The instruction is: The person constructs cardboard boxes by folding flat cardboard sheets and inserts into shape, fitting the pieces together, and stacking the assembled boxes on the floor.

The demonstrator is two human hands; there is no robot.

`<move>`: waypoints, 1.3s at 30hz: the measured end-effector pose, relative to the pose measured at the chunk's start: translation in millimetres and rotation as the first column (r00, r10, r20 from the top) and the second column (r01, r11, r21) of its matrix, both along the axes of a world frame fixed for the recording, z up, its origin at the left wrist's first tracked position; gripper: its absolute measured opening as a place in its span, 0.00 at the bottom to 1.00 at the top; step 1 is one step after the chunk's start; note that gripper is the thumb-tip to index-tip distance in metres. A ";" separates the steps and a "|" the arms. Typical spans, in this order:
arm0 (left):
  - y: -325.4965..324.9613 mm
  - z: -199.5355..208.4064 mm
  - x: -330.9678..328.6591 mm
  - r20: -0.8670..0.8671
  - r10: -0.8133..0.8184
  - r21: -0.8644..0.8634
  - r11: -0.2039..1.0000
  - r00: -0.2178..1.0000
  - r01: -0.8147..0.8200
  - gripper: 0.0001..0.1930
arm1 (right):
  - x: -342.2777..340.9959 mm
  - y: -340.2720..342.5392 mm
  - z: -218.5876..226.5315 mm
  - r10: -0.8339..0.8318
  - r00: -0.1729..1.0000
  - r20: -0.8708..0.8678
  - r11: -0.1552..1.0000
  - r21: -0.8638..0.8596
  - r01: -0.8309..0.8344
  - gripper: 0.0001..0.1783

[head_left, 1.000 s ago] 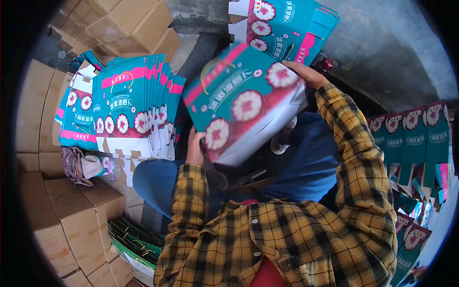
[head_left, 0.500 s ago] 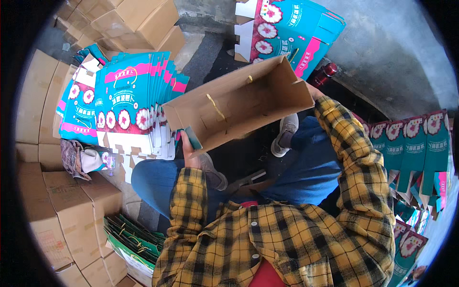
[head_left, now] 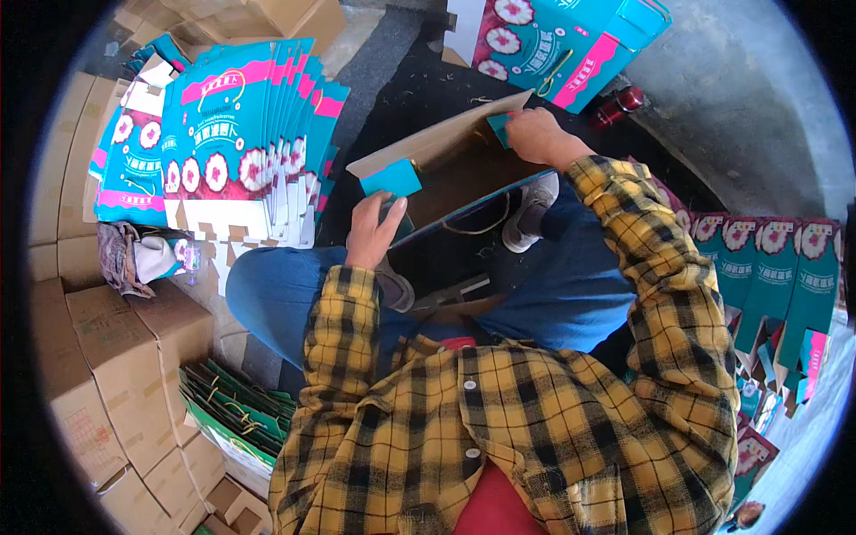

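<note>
In front of my knees is a cardboard gift box [head_left: 448, 141], its open top facing me, brown inside and teal outside. A yellow cord handle [head_left: 481, 230] hangs on its near side. My left hand [head_left: 373, 234] grips the box's left end, fingers bent around the edge next to a teal flap [head_left: 392, 178] that lies folded inward. At the opposite end, my right hand [head_left: 540, 138] has its fingers closed over another teal flap [head_left: 498, 130], also turned inward. Its fingertips are partly hidden from view.
Flattened teal and pink gift boxes [head_left: 218, 134] lean in a stack at left. Brown cartons [head_left: 116, 343] pile up behind them. Green bags [head_left: 234, 415] stand at lower left. More teal boxes [head_left: 571, 49] stand far ahead, beside a red bottle [head_left: 617, 105]; others [head_left: 771, 267] line the right.
The box has been lowered and tipped, so its near side with the cord shows. Teal flaps at both ends now fold inward, with my right hand moved onto the right one.
</note>
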State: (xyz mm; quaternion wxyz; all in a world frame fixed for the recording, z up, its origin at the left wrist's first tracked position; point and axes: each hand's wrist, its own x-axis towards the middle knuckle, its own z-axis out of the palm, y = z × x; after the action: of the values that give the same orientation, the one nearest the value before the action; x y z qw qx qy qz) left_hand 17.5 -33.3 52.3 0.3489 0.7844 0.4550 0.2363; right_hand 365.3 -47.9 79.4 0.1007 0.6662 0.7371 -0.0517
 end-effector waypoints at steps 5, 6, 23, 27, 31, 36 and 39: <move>4.9 -9.9 6.3 -0.015 -0.022 -0.142 0.990 1.000 0.019 0.27 | 17.8 -2.8 -3.8 -0.155 0.974 -0.166 0.973 -0.197 0.122 0.23; 3.6 -8.3 4.8 -0.037 -0.057 -0.125 0.991 0.998 0.052 0.28 | 19.5 -0.6 -4.1 -0.279 0.924 -0.263 0.951 -0.213 0.226 0.28; -22.1 -8.1 1.3 0.205 0.321 -0.235 0.933 0.925 -0.271 0.17 | 74.0 -13.0 -21.7 -0.284 0.822 -0.494 0.959 -0.163 0.233 0.49; -19.2 -3.0 -16.1 0.257 0.258 -0.237 0.951 0.931 -0.198 0.19 | 28.6 -6.8 -7.8 -0.236 0.943 -0.235 0.966 -0.162 0.201 0.51; -15.6 -10.1 -3.2 0.243 -0.004 -0.070 0.997 0.970 0.021 0.17 | 19.6 -7.7 -4.1 -0.199 0.977 -0.080 0.973 -0.134 0.187 0.48; -15.6 -22.0 2.1 -0.063 -0.048 0.097 0.994 0.997 0.054 0.34 | 13.1 -11.6 -6.9 -0.209 0.978 -0.008 0.975 -0.084 0.208 0.43; -18.3 -41.1 -10.9 -0.199 0.100 0.009 0.995 0.975 -0.100 0.55 | 17.7 -6.7 7.5 -0.182 0.979 0.091 0.978 -0.087 0.190 0.47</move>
State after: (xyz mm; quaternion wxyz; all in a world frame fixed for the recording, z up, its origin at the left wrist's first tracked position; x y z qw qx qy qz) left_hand 6.6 -51.6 11.2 0.2897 0.7800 0.5267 0.1739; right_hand 382.9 -54.6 86.8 0.1574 0.7281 0.6636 -0.0687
